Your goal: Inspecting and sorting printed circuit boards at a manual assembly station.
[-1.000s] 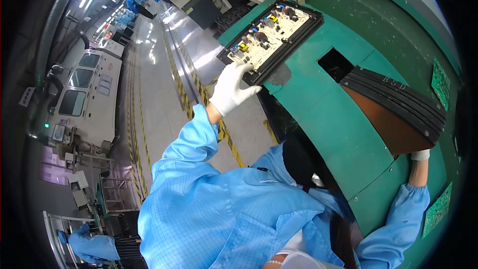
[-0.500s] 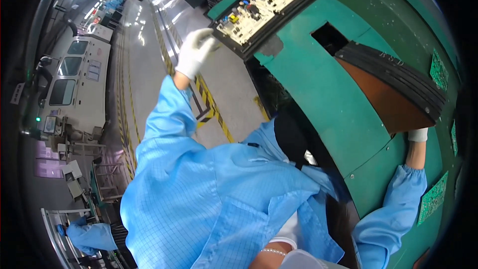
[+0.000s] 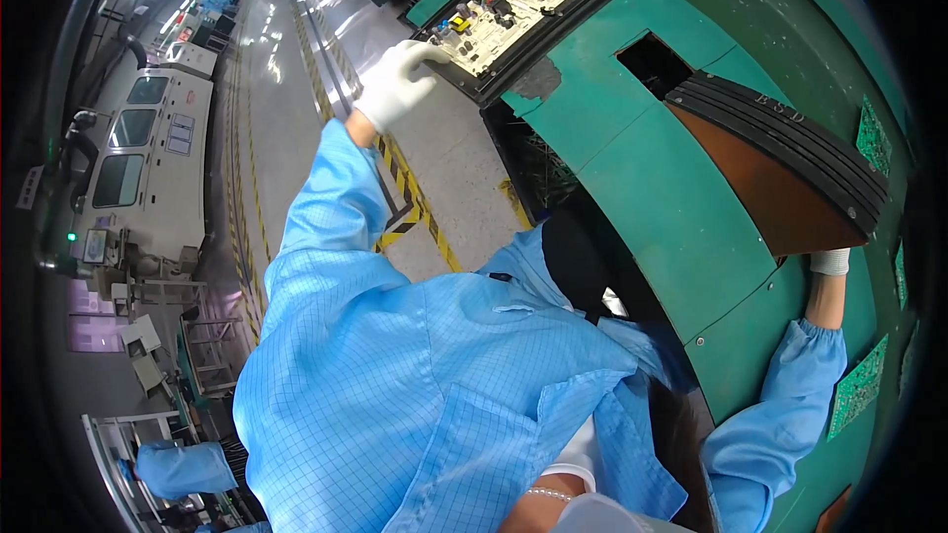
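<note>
My left hand (image 3: 398,86), in a white glove, reaches out to the near left corner of a black frame (image 3: 486,89). Its thumb and fingers are apart, and the fingertips overlap the frame's edge; whether they touch it I cannot tell. In the frame lie cream-coloured circuit boards (image 3: 523,2) with yellow, blue and black parts. My right hand (image 3: 829,263), also gloved, is at the lower right end of a tilted black-edged holder (image 3: 780,138) with a brown flat side. Only the glove's cuff shows there; the fingers are hidden behind the holder.
Both the frame and the holder are on a green work surface (image 3: 642,197) with a square opening (image 3: 654,66). Green circuit boards (image 3: 857,390) lie along the right. Yellow-black floor tape (image 3: 420,207) runs at left, by a white machine (image 3: 158,153). Another person's blue sleeve (image 3: 186,468) shows at lower left.
My left hand has moved slightly up and right, so its fingers now overlap the frame's corner. My right hand stays at the holder's end. The whole view has shifted a little.
</note>
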